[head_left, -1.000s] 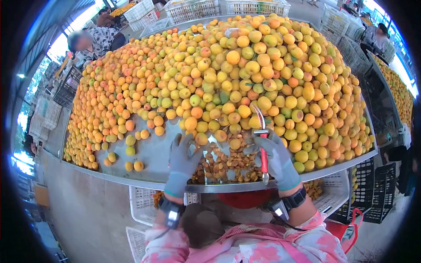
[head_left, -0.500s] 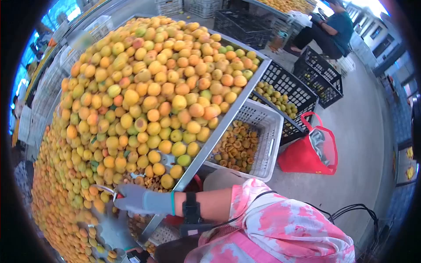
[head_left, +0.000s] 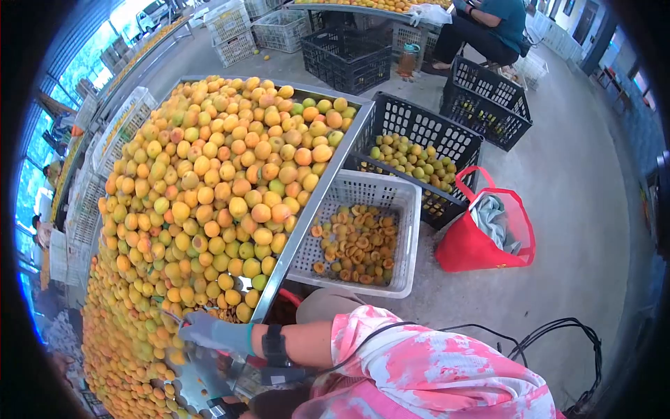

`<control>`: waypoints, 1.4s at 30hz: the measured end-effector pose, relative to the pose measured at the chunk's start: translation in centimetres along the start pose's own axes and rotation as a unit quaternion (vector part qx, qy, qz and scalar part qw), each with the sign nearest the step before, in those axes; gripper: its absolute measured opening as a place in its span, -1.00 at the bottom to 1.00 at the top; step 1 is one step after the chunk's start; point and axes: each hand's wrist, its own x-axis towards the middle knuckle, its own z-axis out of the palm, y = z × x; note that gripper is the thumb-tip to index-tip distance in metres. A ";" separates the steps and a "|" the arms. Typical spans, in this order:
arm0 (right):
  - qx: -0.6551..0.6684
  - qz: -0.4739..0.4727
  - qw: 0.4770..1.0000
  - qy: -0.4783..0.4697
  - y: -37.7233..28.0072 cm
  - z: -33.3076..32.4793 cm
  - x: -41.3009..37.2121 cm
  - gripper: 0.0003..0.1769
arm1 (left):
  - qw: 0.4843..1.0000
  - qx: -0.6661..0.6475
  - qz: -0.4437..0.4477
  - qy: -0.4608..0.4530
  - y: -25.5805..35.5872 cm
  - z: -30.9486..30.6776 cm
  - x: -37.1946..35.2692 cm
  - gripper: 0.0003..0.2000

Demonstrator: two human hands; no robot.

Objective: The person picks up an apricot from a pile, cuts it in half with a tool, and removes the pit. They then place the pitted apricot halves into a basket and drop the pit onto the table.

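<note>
My right hand (head_left: 208, 331), in a grey glove, is closed around a thin metal tool (head_left: 169, 316) at the near side of the heaped yellow-orange fruit (head_left: 209, 188). Below it, my left hand (head_left: 209, 373), also gloved in grey, is blurred by motion beside the lower part of the heap; its fingers and anything in them cannot be made out. Small brown pits or pieces (head_left: 222, 311) lie among the fruit just above my right hand. The metal table edge (head_left: 307, 209) runs diagonally past my right forearm.
A white crate (head_left: 408, 258) of split fruit stands beside the table. Behind it are a black crate (head_left: 474, 150) with greenish fruit and a red bag (head_left: 481, 244). A seated person (head_left: 488, 31) is at the top right, near more crates. Black cables (head_left: 558, 325) loop at the right.
The view has shifted, so the heap and table sit lower and more of the background shows. My right hand still holds the tool; my left hand is blurred in both frames.
</note>
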 end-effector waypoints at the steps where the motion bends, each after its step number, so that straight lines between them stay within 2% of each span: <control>1: 0.024 -0.036 0.999 0.019 0.0 -0.2 -0.4 -0.64 | 1.000 0.013 0.008 0.019 0.4 0.1 -0.6 -0.44; 2: 0.027 -0.040 0.999 0.015 0.1 -0.6 -0.8 -0.64 | 0.999 0.026 0.015 0.040 0.7 0.1 -1.1 -0.44; 4: 0.041 0.039 0.998 0.030 -1.0 -1.8 -3.1 -0.64 | 0.995 0.051 0.028 0.083 1.0 -0.2 -2.2 -0.44; 6: 0.048 0.022 0.998 0.027 0.0 -2.1 -3.1 -0.63 | 0.991 0.068 0.041 0.107 -0.5 -1.8 -1.3 -0.44; 8: 0.058 0.003 0.998 0.022 0.2 -2.3 -3.3 -0.63 | 0.972 0.113 0.173 0.109 -4.5 -6.0 2.7 -0.49; 9: 0.041 0.026 0.999 0.009 0.0 -2.5 -3.7 -0.58 | 0.988 -0.017 0.147 0.053 -0.3 -3.5 -1.8 -0.48; 10: 0.024 0.048 0.999 -0.002 -0.3 -2.7 -4.1 -0.52 | 0.987 -0.013 0.153 0.055 2.0 -2.6 -3.7 -0.48; 12: 0.023 0.046 0.999 0.003 -1.1 -2.7 -5.1 -0.50 | 0.997 0.049 0.062 0.004 4.9 -1.3 -5.9 -0.46; 13: 0.018 0.050 0.999 0.010 -1.3 -2.6 -5.4 -0.48 | 0.996 0.072 0.054 0.008 6.1 -0.4 -7.0 -0.45; 14: 0.021 0.050 0.999 0.008 -1.0 -2.5 -5.3 -0.48 | 0.996 0.076 0.054 0.010 7.2 0.7 -8.3 -0.45; 16: -0.004 0.031 0.999 -0.003 -0.3 -2.1 -4.7 -0.39 | 0.985 0.112 0.129 -0.006 9.0 2.5 -11.1 -0.43; 17: -0.004 0.034 0.999 -0.008 -0.1 -2.0 -4.6 -0.39 | 0.983 0.079 0.164 -0.022 8.1 2.0 -10.6 -0.44; 20: -0.034 0.052 0.998 -0.023 0.0 -1.7 -4.4 -0.31 | 0.982 0.014 0.185 -0.026 6.6 1.1 -9.7 -0.42; 22: -0.044 0.011 0.999 -0.021 0.9 -1.3 -3.4 -0.25 | 0.979 0.000 0.203 -0.029 7.7 2.2 -10.7 -0.41; 26: -0.114 0.028 0.993 -0.027 0.7 -1.5 -3.8 -0.20 | 0.970 -0.003 0.232 -0.069 6.2 1.4 -8.4 -0.37; 28: -0.072 -0.013 0.997 0.026 1.2 -1.3 -3.8 -0.14 | 0.965 -0.002 0.254 -0.070 5.3 2.0 -7.5 -0.39; 29: -0.058 0.046 0.997 0.024 0.9 -1.4 -3.9 -0.09 | 0.958 0.005 0.279 -0.069 4.9 2.4 -7.1 -0.40; 31: -0.021 0.008 0.999 0.044 1.6 -1.6 -3.3 -0.15 | 0.939 0.036 0.341 -0.040 2.8 2.7 -5.1 -0.40; 32: 0.009 -0.093 0.996 -0.007 2.3 -1.9 -2.6 -0.21 | 0.944 0.034 0.326 -0.038 2.2 2.9 -4.8 -0.39; 33: 0.018 -0.036 0.999 -0.023 0.2 -2.1 -3.6 -0.31 | 0.949 0.032 0.311 -0.032 2.4 3.6 -4.9 -0.38; 34: 0.207 -0.079 0.973 -0.057 1.2 -1.5 -2.3 -0.44 | 0.944 0.116 0.305 -0.041 6.2 4.3 -7.0 -0.37; 35: 0.163 0.000 0.985 -0.060 1.9 -2.6 -2.2 -0.46 | 0.941 0.060 0.326 -0.068 6.7 4.6 -7.1 -0.35; 36: 0.184 -0.037 0.981 -0.040 1.0 -1.9 -2.4 -0.47 | 0.957 -0.020 0.269 -0.103 7.0 4.8 -7.6 -0.34; 37: 0.138 0.051 0.988 -0.045 -3.0 -1.4 -4.2 -0.45 | 0.961 -0.106 0.213 -0.143 7.3 4.5 -7.6 -0.33; 38: 0.124 0.060 0.989 -0.058 -3.3 -1.1 -4.1 -0.45 | 0.962 -0.116 0.214 -0.125 7.0 3.7 -7.0 -0.33; 40: 0.054 0.041 0.998 -0.015 -3.2 -0.9 -3.9 -0.44 | 0.938 -0.195 0.186 -0.216 6.4 2.8 -6.1 -0.32; 41: 0.017 0.037 0.999 -0.035 -2.1 -1.4 -3.1 -0.44 | 0.927 -0.249 0.146 -0.238 6.4 2.3 -5.8 -0.35; 42: 0.003 0.043 0.998 -0.037 -2.0 -0.9 -2.9 -0.44 | 0.926 -0.262 0.145 -0.231 6.4 1.9 -5.6 -0.35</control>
